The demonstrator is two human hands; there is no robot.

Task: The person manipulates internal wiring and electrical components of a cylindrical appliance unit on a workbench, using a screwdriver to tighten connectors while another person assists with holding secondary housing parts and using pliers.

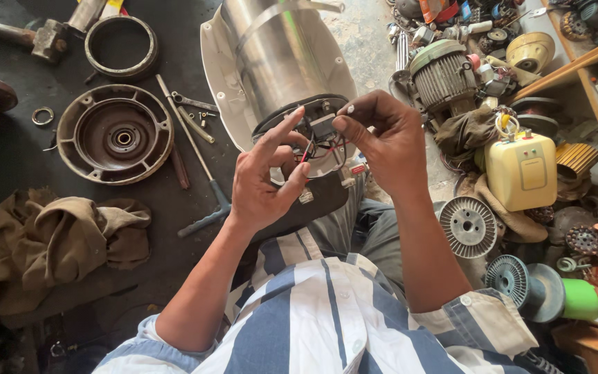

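Note:
A shiny steel cylinder (278,55) in a white plastic housing (217,83) lies in front of me, its open end towards my lap. Thin red and black wires (325,147) come out of that end. My left hand (266,181) pinches a red wire between thumb and fingers. My right hand (382,135) pinches the wires from the other side, just above them. The two hands are a few centimetres apart, right over the opening. Below them are my striped shirt and grey trousers.
On the dark floor to the left lie a round metal end cover (115,134), a metal ring (120,47), a long T-handled wrench (198,163), spanners and a brown rag (57,239). On the right sit a ribbed motor (443,76), a yellow box (522,170), wheels and scrap parts.

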